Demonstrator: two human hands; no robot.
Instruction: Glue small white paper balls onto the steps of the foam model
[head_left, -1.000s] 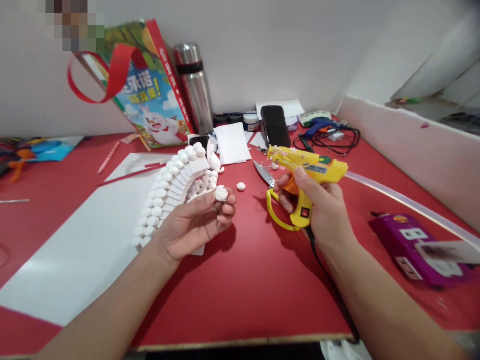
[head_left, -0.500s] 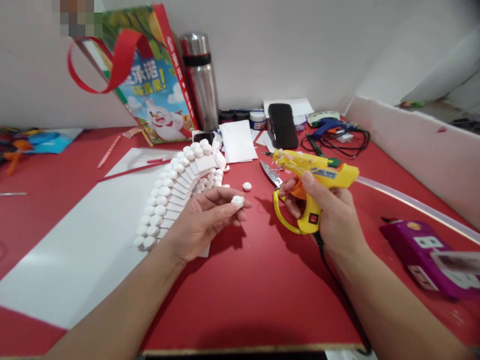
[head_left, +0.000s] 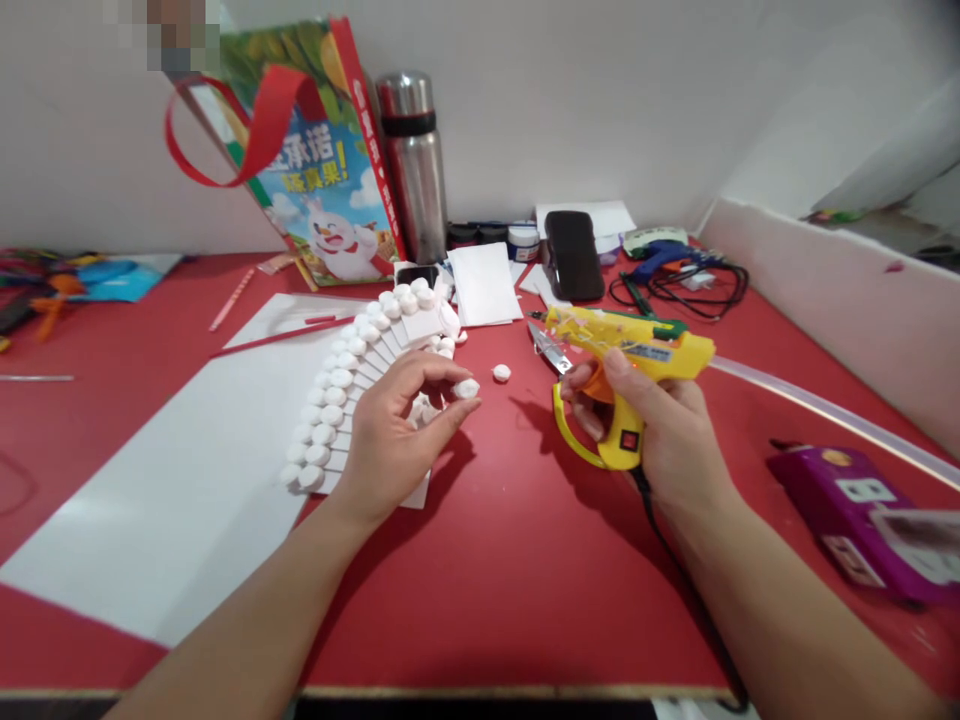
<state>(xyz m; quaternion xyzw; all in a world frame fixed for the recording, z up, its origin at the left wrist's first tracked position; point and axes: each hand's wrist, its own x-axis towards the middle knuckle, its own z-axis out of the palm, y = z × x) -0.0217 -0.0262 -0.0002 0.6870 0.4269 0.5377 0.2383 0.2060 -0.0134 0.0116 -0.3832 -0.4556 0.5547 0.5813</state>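
Observation:
Between thumb and fingertips, my left hand [head_left: 397,430] pinches a small white piece [head_left: 466,389]. My right hand [head_left: 660,420] is wrapped round a yellow glue gun [head_left: 626,400], its nozzle pointing left and a clear glue stick [head_left: 832,405] coming out of its back. A curved white paper structure [head_left: 371,370], edged with rows of white round pieces [head_left: 324,434], lies behind and left of my left hand, which hides part of it. One loose white piece [head_left: 501,373] rests on the red table between my hands. Yellow-handled scissors [head_left: 551,350] lie beside the glue gun, partly hidden.
A white board [head_left: 165,500] covers the table's left part. At the back stand a printed bag [head_left: 322,190] and a steel bottle [head_left: 417,180], with white papers [head_left: 484,284], a black phone [head_left: 574,256] and cables [head_left: 720,290] to their right. A purple pack [head_left: 855,510] lies right.
My left hand has turned, with its thumb and fingers now around the white piece's edges. The view has shifted slightly, and my right hand still holds the glue gun.

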